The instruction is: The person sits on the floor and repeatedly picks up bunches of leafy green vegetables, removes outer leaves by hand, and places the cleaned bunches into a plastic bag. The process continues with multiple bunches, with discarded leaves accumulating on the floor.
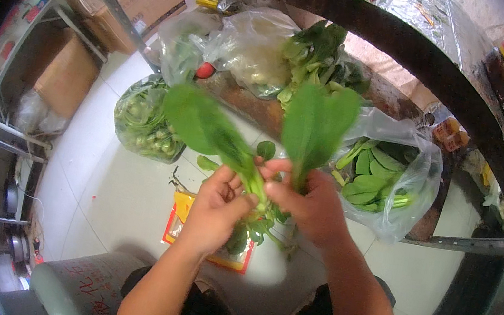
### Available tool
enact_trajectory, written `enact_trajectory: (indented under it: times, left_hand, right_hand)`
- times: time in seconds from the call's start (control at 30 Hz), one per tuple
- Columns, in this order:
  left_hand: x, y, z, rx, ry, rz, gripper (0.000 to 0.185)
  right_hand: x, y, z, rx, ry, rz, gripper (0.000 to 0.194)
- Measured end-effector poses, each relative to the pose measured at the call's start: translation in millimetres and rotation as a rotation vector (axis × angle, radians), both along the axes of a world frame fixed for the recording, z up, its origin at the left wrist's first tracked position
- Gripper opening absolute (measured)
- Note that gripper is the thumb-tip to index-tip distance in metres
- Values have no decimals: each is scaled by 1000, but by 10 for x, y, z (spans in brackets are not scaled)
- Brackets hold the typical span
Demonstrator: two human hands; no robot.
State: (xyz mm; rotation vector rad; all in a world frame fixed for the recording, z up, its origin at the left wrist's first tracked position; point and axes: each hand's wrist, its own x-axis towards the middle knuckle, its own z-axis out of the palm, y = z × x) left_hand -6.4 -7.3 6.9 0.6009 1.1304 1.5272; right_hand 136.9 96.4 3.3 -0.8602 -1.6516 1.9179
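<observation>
My left hand point(220, 206) grips the pale stem of a leafy green vegetable point(203, 123), whose broad leaves point up and left. In my right hand point(315, 206) are upright green leaves point(312, 127), held by their stems. The fingertips of both hands meet around the left stalk; motion blurs the leaves. Beneath them, loose green trimmings point(260, 229) lie over a red-edged plastic packet point(235, 267) on the floor, partly hidden by my left hand. Right of my hands, an open clear plastic bag point(426, 186) contains cut leafy greens point(371, 175).
A tied bag of greens point(149, 122) sits on the tiled floor point(124, 197) at left. Further bagged vegetables point(258, 51), leafy heads point(314, 54) and a red round item point(205, 70) rest on the low shelf. A metal table edge point(397, 32) arches above. Near my left leg stands a gas cylinder point(72, 282).
</observation>
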Motion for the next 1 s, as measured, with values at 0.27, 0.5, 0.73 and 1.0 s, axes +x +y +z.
enact_trajectory:
  times: [0.27, 0.5, 0.73, 1.0]
  left_hand:
    - [38, 27, 108, -156, 190, 2, 38]
    - [75, 44, 19, -122, 293, 129, 25]
    - [22, 49, -14, -183, 187, 146, 11]
    - [-18, 93, -22, -125, -278, 214, 23]
  right_hand:
    - [-106, -73, -157, 45, 91, -93, 22]
    - [-169, -138, -163, 173, 81, -248, 21]
    - [-109, -173, -33, 169, 54, -216, 11]
    - [-45, -7, 3, 1, 337, -292, 16]
